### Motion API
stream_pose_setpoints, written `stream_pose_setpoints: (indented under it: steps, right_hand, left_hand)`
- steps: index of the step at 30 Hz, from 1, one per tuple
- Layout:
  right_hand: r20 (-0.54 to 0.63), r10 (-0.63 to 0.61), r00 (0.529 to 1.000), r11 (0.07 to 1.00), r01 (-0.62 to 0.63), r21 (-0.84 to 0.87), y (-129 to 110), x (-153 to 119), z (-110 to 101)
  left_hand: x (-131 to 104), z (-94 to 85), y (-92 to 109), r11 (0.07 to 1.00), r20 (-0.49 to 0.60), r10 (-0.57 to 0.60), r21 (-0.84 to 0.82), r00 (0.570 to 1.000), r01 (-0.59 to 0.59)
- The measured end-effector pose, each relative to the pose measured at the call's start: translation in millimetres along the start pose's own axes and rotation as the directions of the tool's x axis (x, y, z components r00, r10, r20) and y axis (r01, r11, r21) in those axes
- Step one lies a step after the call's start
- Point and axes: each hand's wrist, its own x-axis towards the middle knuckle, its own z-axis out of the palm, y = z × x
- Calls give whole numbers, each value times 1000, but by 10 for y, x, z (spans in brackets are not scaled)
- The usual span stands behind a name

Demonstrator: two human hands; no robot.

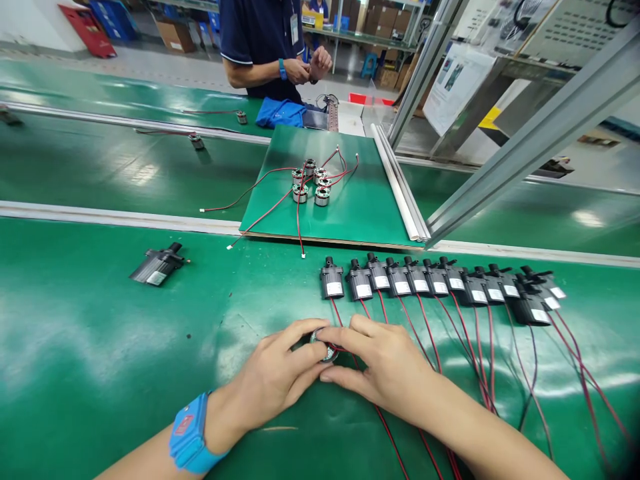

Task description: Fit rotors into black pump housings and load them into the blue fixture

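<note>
Between both hands is a small round motor part with a green circuit board face and red wire; fingers cover much of it. My left hand, with a blue wrist strap, grips it from the left. My right hand closes on its right side, index finger across the top and thumb below. Just beyond the right hand stands a row of black cylindrical pumps with white labels, their red and dark wires trailing toward me. One more black pump lies apart on the left.
A raised green board ahead bears several similar round motor parts with wires. Metal frame posts rise at the right. Across the green conveyor stands a co-worker, hands together, near a blue cloth.
</note>
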Motion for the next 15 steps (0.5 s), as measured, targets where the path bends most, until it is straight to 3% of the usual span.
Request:
stream_pose_setpoints:
  steps: [5, 10, 15]
  right_hand:
    - [-24, -36, 999, 999, 35, -32, -3, -36, 27]
    - [-92, -98, 991, 992, 91, -83, -8, -70, 64]
    - [-68, -92, 993, 987, 82, -136, -22, -24, 129]
  left_hand:
    - [24, -39, 14, 999, 28, 25, 48, 999, -27]
    - [18, -95, 58, 992, -44, 101, 76, 994, -98]
    - [12, -89, 51, 999, 67, -31, 33, 997, 29]
